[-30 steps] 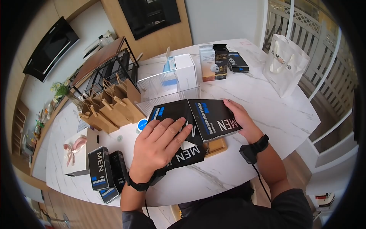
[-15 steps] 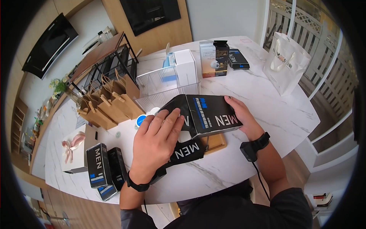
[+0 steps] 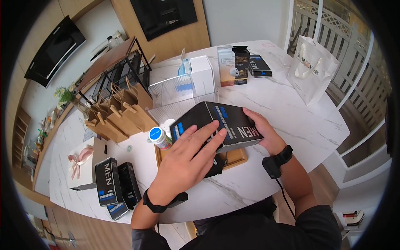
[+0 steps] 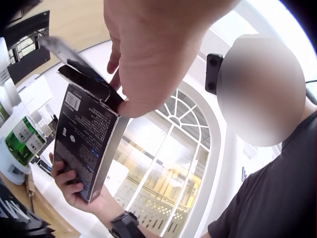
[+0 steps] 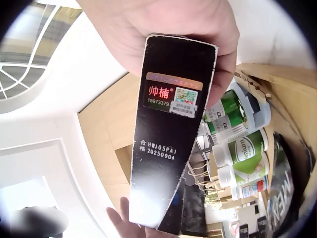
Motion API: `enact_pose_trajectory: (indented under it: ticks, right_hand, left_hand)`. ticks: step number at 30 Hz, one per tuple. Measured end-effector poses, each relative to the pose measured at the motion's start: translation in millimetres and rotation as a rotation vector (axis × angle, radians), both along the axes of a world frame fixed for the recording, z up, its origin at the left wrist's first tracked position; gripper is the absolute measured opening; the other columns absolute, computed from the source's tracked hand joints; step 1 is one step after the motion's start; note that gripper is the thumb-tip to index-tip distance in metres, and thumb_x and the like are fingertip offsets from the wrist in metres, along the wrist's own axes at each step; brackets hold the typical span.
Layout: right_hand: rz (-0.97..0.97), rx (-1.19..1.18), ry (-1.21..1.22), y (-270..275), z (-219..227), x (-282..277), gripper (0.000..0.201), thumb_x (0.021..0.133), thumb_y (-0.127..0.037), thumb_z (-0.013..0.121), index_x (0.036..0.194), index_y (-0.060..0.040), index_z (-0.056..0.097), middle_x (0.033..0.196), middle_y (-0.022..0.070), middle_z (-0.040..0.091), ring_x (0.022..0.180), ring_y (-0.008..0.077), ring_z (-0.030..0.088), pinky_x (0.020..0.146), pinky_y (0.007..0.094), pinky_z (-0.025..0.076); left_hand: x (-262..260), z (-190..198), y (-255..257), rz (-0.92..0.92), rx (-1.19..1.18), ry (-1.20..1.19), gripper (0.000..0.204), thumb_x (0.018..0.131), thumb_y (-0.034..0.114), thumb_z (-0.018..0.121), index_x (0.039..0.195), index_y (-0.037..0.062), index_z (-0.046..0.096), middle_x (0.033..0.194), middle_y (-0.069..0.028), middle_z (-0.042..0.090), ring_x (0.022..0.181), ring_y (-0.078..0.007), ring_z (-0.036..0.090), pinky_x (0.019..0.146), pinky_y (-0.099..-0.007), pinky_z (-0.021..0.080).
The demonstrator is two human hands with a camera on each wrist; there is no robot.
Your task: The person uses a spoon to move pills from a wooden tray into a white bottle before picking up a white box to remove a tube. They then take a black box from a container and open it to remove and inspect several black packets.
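In the head view a black cardboard box [image 3: 239,129] lettered MEN is held above the table, its lid panel [image 3: 189,118] folded out to the left. My right hand [image 3: 268,133] grips the box's right end, fingers wrapped round its side in the left wrist view. My left hand [image 3: 185,160] lies over the lid panel, fingers nearly straight on top; its thumb [image 4: 130,106] sits at the box's open end beside a raised flap [image 4: 81,79]. A narrow side [image 5: 171,129] with a red sticker shows in the right wrist view. Below is another black MEN item [image 3: 214,168], partly hidden.
A wooden tray [image 3: 239,159] lies under the hands, with a white bottle [image 3: 160,139] with a blue top at its left. Paper bags [image 3: 125,114], a clear bin [image 3: 177,93] and boxes [image 3: 235,68] stand behind. Black MEN boxes [image 3: 107,181] are stacked at left; a white bag [image 3: 312,68] stands right.
The box and its lid panel have tilted, showing more of the lid's outer side. My left hand has shifted right and lower across the panel, uncovering the blue-topped bottle and the tray's left side.
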State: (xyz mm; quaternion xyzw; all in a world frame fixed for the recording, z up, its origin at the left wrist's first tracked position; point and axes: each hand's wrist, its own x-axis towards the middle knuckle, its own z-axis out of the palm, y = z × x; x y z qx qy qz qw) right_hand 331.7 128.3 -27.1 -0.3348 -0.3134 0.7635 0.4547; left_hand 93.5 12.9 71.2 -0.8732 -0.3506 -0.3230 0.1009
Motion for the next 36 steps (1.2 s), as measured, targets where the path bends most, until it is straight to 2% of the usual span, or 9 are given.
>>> enact_pose_trajectory:
  ticks: [7, 9, 13, 16, 21, 24, 27, 33, 36]
  right_hand:
    - [0.011, -0.065, 0.216, 1, 0, 4, 0.034, 0.098, -0.031, 0.056, 0.114, -0.0009, 0.059, 0.101, 0.0107, 0.069, 0.081, 0.0165, 0.07, 0.072, 0.029, 0.06]
    - [-0.01, -0.044, 0.203, -1, 3, 4, 0.035, 0.098, -0.032, 0.056, 0.114, -0.0016, 0.059, 0.101, 0.0102, 0.069, 0.081, 0.0167, 0.07, 0.072, 0.0295, 0.06]
    - [-0.081, -0.005, 0.207, -2, 7, 4, 0.035, 0.098, -0.032, 0.055, 0.118, -0.0028, 0.058, 0.105, 0.0089, 0.068, 0.084, 0.0164, 0.07, 0.076, 0.0298, 0.059]
    - [-0.192, 0.135, 0.118, -2, 10, 0, 0.035, 0.1, -0.03, 0.054, 0.123, -0.0037, 0.056, 0.106, 0.0078, 0.067, 0.088, 0.0138, 0.068, 0.078, 0.0276, 0.056]
    - [-0.292, 0.328, -0.102, -5, 1, -5, 0.034, 0.101, -0.026, 0.053, 0.129, -0.0069, 0.053, 0.104, 0.0046, 0.065, 0.09, 0.0083, 0.063, 0.078, 0.023, 0.053]
    - [-0.288, 0.323, -0.118, -11, 0, -14, 0.033, 0.1, -0.026, 0.054, 0.128, -0.0075, 0.054, 0.101, 0.0023, 0.063, 0.087, 0.0067, 0.061, 0.077, 0.0221, 0.052]
    - [-0.269, 0.326, -0.06, -6, -2, -11, 0.034, 0.1, -0.026, 0.053, 0.128, -0.007, 0.054, 0.103, 0.0034, 0.063, 0.089, 0.0076, 0.062, 0.078, 0.0225, 0.052]
    - [-0.28, 0.219, 0.079, -1, 0, -4, 0.038, 0.1, -0.03, 0.053, 0.125, -0.0027, 0.055, 0.108, 0.0075, 0.065, 0.093, 0.0127, 0.065, 0.08, 0.0261, 0.055]
    - [-0.255, 0.133, 0.133, 2, 0, 2, 0.04, 0.099, -0.034, 0.053, 0.122, -0.0015, 0.055, 0.107, 0.0091, 0.066, 0.09, 0.0148, 0.067, 0.078, 0.0281, 0.057]
  left_hand:
    - [-18, 6, 2, 0.11, -0.044, -0.301, 0.065, 0.081, 0.021, 0.074, 0.136, -0.0002, 0.047, 0.133, -0.0211, 0.052, 0.113, -0.034, 0.056, 0.098, -0.041, 0.042]
    - [-18, -3, 6, 0.242, -0.442, -0.738, 0.068, 0.088, 0.025, 0.069, 0.142, -0.0014, 0.036, 0.134, -0.0203, 0.051, 0.109, -0.028, 0.058, 0.095, -0.0373, 0.044]
    - [-34, -4, 19, 0.176, -0.95, -0.914, 0.068, 0.099, 0.025, 0.055, 0.151, 0.0, 0.02, 0.122, -0.0149, 0.059, 0.097, -0.0152, 0.059, 0.079, -0.0281, 0.05]
    - [-30, -2, 19, 0.09, -0.967, -1.024, 0.063, 0.1, 0.028, 0.053, 0.151, 0.0059, 0.024, 0.112, -0.0078, 0.063, 0.093, -0.011, 0.061, 0.074, -0.0224, 0.049]
    - [-9, -9, 11, 0.197, -0.412, -0.642, 0.072, 0.097, 0.018, 0.056, 0.151, -0.0041, 0.014, 0.129, -0.0237, 0.054, 0.114, -0.0257, 0.056, 0.097, -0.0333, 0.044]
    - [-1, -30, 14, 0.072, -0.498, -0.338, 0.084, 0.091, 0.03, 0.065, 0.15, -0.0047, 0.016, 0.153, -0.0278, 0.02, 0.137, -0.0426, 0.027, 0.113, -0.0453, 0.022]
    - [0, -18, 8, 0.101, -0.382, -0.189, 0.089, 0.087, 0.029, 0.069, 0.15, -0.0037, 0.016, 0.155, -0.0267, 0.017, 0.137, -0.0429, 0.028, 0.113, -0.0474, 0.023]
    - [-21, 9, 2, 0.146, -0.162, -0.396, 0.042, 0.084, 0.015, 0.067, 0.122, -0.0015, 0.056, 0.12, -0.0184, 0.057, 0.107, -0.0345, 0.055, 0.094, -0.0384, 0.043]
    - [-33, 21, -3, 0.288, -0.763, -0.059, 0.047, 0.081, 0.02, 0.072, 0.121, 0.0017, 0.058, 0.111, -0.0163, 0.063, 0.1, -0.0317, 0.061, 0.086, -0.0384, 0.048]
